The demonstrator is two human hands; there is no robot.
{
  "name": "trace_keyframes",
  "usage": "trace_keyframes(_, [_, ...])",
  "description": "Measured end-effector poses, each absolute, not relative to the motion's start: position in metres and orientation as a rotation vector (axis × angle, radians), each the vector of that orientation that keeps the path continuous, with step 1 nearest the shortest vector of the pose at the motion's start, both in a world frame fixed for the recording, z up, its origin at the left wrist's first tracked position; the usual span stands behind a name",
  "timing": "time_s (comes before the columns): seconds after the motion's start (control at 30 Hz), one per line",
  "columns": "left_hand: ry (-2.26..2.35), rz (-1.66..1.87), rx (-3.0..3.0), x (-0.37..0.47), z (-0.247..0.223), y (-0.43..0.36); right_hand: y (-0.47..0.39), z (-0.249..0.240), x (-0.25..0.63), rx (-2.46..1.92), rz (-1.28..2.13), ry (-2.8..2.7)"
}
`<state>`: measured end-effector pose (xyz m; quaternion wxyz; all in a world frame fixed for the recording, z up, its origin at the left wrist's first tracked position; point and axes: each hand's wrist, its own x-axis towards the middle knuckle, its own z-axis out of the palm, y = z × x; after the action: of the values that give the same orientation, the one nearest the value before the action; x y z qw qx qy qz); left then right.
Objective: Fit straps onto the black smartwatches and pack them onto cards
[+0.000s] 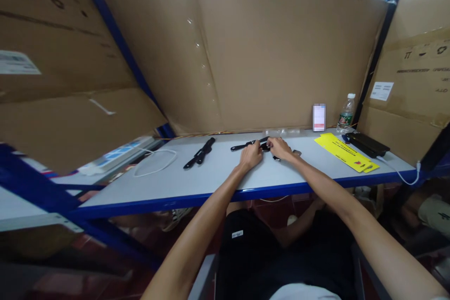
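Both my hands meet over a black object (241, 147) with a long thin end, near the middle of the table. My left hand (251, 154) has its fingers closed on the object's middle part. Just to the right, my right hand (279, 148) pinches the other end of it, its fingertips partly hidden. A small dark piece (277, 159) and a small greyish piece (297, 153) lie beside my right hand. Farther left, another black object (199, 153), made of long narrow parts, rests on the grey tabletop (214, 183).
Yellow printed sheets (346, 152), a black case (367, 144) with a white cable, a bottle (346, 113) and an upright phone (319, 117) are at the right. A power strip (117, 156) and white cable are at the left. Cardboard walls (281, 61) enclose the table.
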<state>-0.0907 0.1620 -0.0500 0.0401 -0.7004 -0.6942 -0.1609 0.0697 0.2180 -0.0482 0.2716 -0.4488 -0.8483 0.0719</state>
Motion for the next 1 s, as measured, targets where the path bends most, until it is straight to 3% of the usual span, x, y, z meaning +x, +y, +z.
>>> trace_keyframes(0.33, [-2.109,-0.466,-2.150,-0.0905,-0.0505,0.1620,0.2194,-0.0449,0.0675,-1.426,0.245,-2.055])
trace_keyframes(0.6, [-2.110,-0.463,-2.151,-0.0902,-0.0505,0.1617,0.2217,-0.0411,0.0693,-1.201,0.240,-2.071])
trace_keyframes(1.0, [-2.099,-0.433,-2.166,-0.0870,-0.0480,0.1600,0.2187,-0.0470,0.0613,-1.520,0.171,-2.081])
